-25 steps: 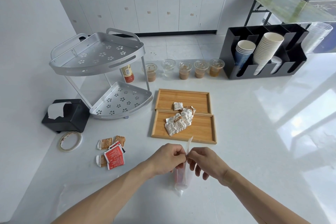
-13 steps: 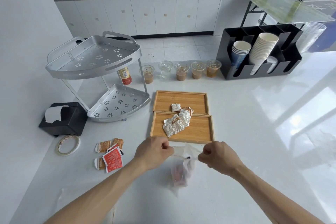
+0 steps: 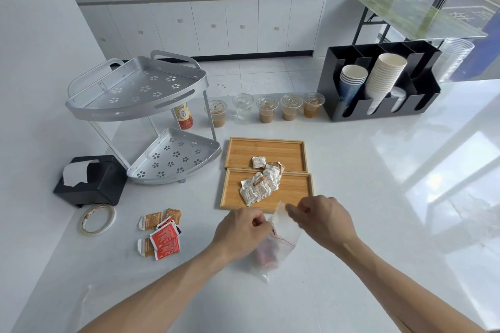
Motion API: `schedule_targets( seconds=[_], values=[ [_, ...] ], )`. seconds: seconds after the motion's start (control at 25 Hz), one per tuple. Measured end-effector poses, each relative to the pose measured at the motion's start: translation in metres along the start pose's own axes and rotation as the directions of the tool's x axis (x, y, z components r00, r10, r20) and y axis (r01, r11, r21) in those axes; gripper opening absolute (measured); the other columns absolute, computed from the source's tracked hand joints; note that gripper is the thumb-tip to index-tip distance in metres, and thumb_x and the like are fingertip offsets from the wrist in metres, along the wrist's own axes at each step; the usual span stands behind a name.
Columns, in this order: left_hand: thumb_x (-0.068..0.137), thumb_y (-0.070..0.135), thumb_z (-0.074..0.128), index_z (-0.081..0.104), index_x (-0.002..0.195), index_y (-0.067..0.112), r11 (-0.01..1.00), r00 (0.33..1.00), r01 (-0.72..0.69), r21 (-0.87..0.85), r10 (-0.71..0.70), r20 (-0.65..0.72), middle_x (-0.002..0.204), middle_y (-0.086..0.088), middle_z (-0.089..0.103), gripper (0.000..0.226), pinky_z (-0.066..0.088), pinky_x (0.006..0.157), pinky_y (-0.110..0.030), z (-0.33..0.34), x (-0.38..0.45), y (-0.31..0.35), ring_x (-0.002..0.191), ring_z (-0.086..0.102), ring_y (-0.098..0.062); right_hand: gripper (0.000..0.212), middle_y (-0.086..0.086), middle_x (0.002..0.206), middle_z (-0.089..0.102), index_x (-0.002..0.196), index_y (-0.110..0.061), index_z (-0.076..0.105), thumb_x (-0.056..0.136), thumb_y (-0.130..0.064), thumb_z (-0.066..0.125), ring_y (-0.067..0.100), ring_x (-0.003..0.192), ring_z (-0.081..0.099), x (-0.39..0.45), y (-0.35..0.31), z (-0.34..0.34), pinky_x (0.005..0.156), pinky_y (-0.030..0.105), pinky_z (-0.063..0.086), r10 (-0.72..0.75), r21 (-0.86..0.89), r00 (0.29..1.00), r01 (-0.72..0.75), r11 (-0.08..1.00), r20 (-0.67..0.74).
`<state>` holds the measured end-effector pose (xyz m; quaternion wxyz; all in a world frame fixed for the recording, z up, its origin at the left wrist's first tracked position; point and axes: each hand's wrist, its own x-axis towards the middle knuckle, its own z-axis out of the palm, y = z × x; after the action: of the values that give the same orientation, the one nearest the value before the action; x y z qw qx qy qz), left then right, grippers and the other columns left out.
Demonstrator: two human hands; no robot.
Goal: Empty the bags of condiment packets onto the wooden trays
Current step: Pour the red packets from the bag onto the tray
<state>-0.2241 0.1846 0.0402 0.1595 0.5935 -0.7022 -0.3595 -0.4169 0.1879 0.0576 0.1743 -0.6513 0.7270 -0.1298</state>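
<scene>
Now both hands pinch the mouth of a clear plastic bag (image 3: 281, 240): the left hand (image 3: 238, 232) clenched on its near edge, the right hand (image 3: 323, 220) gripping the far edge. Red packets show inside, below the hands. Just beyond the fingers sits the nearer wooden tray (image 3: 292, 192) with white packets (image 3: 258, 188); loose red and brown packets (image 3: 162, 235) lie on the surface left of the left hand

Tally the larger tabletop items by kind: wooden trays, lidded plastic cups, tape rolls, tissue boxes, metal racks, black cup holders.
Wooden trays: 2, far and near
Lidded plastic cups: 5, from to
Tape roll: 1
Tissue box: 1
Metal rack: 1
Black cup holder: 1
Total: 11
</scene>
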Motion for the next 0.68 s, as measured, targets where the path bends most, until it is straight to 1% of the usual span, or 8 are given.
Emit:
schedule_targets(
  seconds=[0.04, 0.12, 0.24, 0.36, 0.48, 0.52, 0.6, 0.68],
  values=[
    [0.078, 0.034, 0.057, 0.053, 0.058, 0.020, 1.000, 1.000, 0.003, -0.002, -0.003, 0.004, 0.056, 0.007, 0.056, 0.026, 0.037, 0.054, -0.028, 0.005, -0.001, 0.004, 0.058, 0.051, -0.013, 0.050, 0.000, 0.064, 0.071, 0.066, -0.013, 0.068, 0.083, -0.057, 0.051, 0.022, 0.065, 0.067, 0.005, -0.008, 0.004, 0.059, 0.030, 0.054, 0.032, -0.012, 0.998, -0.032, 0.999, 0.049],
    [0.078, 0.034, 0.056, 0.053, 0.059, 0.022, 1.000, 1.000, 0.011, -0.013, -0.010, 0.016, 0.057, 0.007, 0.058, 0.024, 0.039, 0.056, -0.028, 0.013, -0.004, 0.011, 0.061, 0.053, -0.015, 0.057, 0.003, 0.068, 0.073, 0.068, -0.009, 0.070, 0.087, -0.058, 0.050, 0.025, 0.068, 0.069, 0.018, -0.018, 0.009, 0.067, 0.036, 0.059, 0.117, -0.054, 0.988, -0.112, 0.992, 0.102],
    [0.079, 0.036, 0.056, 0.059, 0.067, 0.018, 0.999, 0.999, 0.013, -0.042, -0.011, 0.049, 0.065, 0.005, 0.064, 0.022, 0.044, 0.060, -0.030, 0.022, -0.010, 0.014, 0.068, 0.059, -0.019, 0.045, 0.004, 0.075, 0.074, 0.077, -0.007, 0.071, 0.088, -0.048, 0.055, 0.025, 0.073, 0.070, 0.027, -0.025, 0.018, 0.072, 0.037, 0.060, 0.171, -0.073, 0.977, -0.163, 0.984, 0.130],
    [0.082, 0.039, 0.053, 0.063, 0.075, 0.013, 0.991, 0.996, 0.028, -0.131, -0.017, 0.084, 0.073, 0.000, 0.070, 0.029, 0.051, 0.067, -0.035, 0.022, -0.014, 0.007, 0.074, 0.064, -0.022, 0.027, 0.005, 0.075, 0.075, 0.075, -0.007, 0.071, 0.083, -0.031, 0.062, 0.027, 0.073, 0.071, 0.025, -0.032, 0.026, 0.065, 0.033, 0.057, 0.169, -0.075, 0.977, -0.160, 0.984, 0.130],
    [0.086, 0.047, 0.046, 0.061, 0.070, 0.010, 0.975, 0.993, 0.064, -0.213, -0.041, 0.109, 0.064, 0.003, 0.068, 0.043, 0.051, 0.071, -0.037, 0.010, -0.015, -0.023, 0.067, 0.063, -0.019, 0.023, -0.001, 0.069, 0.074, 0.066, -0.013, 0.072, 0.079, -0.030, 0.062, 0.021, 0.068, 0.070, 0.020, -0.038, 0.023, 0.058, 0.029, 0.052, 0.170, 0.010, 0.978, -0.173, 0.985, 0.124],
    [0.087, 0.047, 0.046, 0.061, 0.070, 0.011, 0.979, 0.991, 0.078, -0.189, -0.056, 0.119, 0.066, 0.002, 0.068, 0.043, 0.051, 0.072, -0.038, 0.006, -0.013, -0.038, 0.068, 0.063, -0.020, 0.024, -0.003, 0.067, 0.074, 0.063, -0.015, 0.071, 0.079, -0.032, 0.063, 0.017, 0.065, 0.068, 0.018, -0.040, 0.020, 0.055, 0.027, 0.049, 0.162, 0.050, 0.977, -0.170, 0.984, 0.138],
    [0.090, 0.041, 0.050, 0.065, 0.076, 0.016, 0.990, 0.985, 0.102, -0.092, -0.088, 0.147, 0.079, -0.001, 0.073, 0.033, 0.051, 0.075, -0.036, -0.001, -0.009, -0.074, 0.079, 0.067, -0.023, 0.027, -0.007, 0.062, 0.072, 0.059, -0.018, 0.070, 0.079, -0.034, 0.063, 0.011, 0.056, 0.061, 0.010, -0.045, 0.015, 0.051, 0.025, 0.043, 0.133, 0.106, 0.980, -0.150, 0.983, 0.151],
    [0.088, 0.036, 0.058, 0.066, 0.098, 0.019, 0.992, 0.970, 0.126, 0.007, -0.124, 0.210, 0.099, -0.001, 0.072, 0.021, 0.051, 0.080, -0.034, -0.002, -0.001, -0.104, 0.093, 0.067, -0.021, 0.028, -0.009, 0.057, 0.070, 0.056, -0.018, 0.069, 0.079, -0.034, 0.064, 0.008, 0.048, 0.056, 0.002, -0.050, 0.008, 0.048, 0.024, 0.040, 0.109, 0.144, 0.984, -0.129, 0.981, 0.139]
  ],
)
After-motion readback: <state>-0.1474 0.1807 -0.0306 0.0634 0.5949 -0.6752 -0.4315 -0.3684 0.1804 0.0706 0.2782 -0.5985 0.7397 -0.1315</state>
